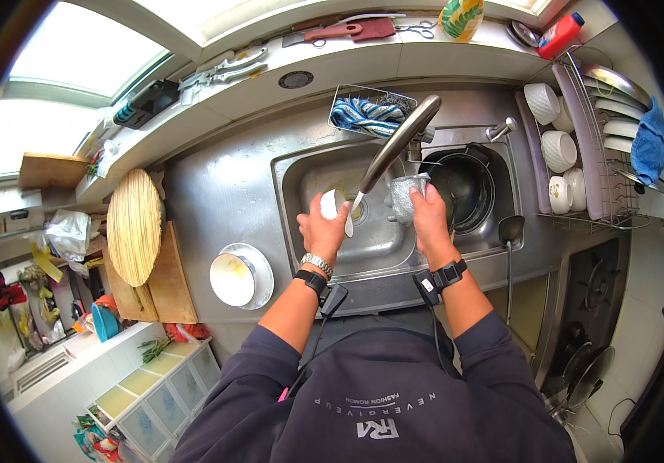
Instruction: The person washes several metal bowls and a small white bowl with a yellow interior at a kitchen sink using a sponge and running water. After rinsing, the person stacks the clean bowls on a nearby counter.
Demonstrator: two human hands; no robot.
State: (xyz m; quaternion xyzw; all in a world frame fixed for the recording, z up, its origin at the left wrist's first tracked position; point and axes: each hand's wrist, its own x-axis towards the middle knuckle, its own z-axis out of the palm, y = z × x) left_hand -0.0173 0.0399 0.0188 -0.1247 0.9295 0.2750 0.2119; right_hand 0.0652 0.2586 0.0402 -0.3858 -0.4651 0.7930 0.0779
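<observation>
Over the left sink basin (383, 257), my left hand (321, 231) grips a small white bowl (331, 205) near the faucet's tip. A small white piece (349, 227), perhaps part of a spoon, shows beside my thumb. The curved metal faucet (400, 144) reaches down between my hands, and a thin stream of water appears at its end. My right hand (431, 217) is closed on a silvery grey scrubbing cloth (407, 198), held above the divider between the basins. Yellow residue marks the basin behind the bowl.
A dark pot (464, 188) sits in the right basin, with a spatula (510, 231) beside it. Left on the counter, a stained bowl (232, 280) rests on a clear dish (262, 286). A wire basket (338, 124) holds striped cloth. The dish rack (584, 144) carries bowls and plates.
</observation>
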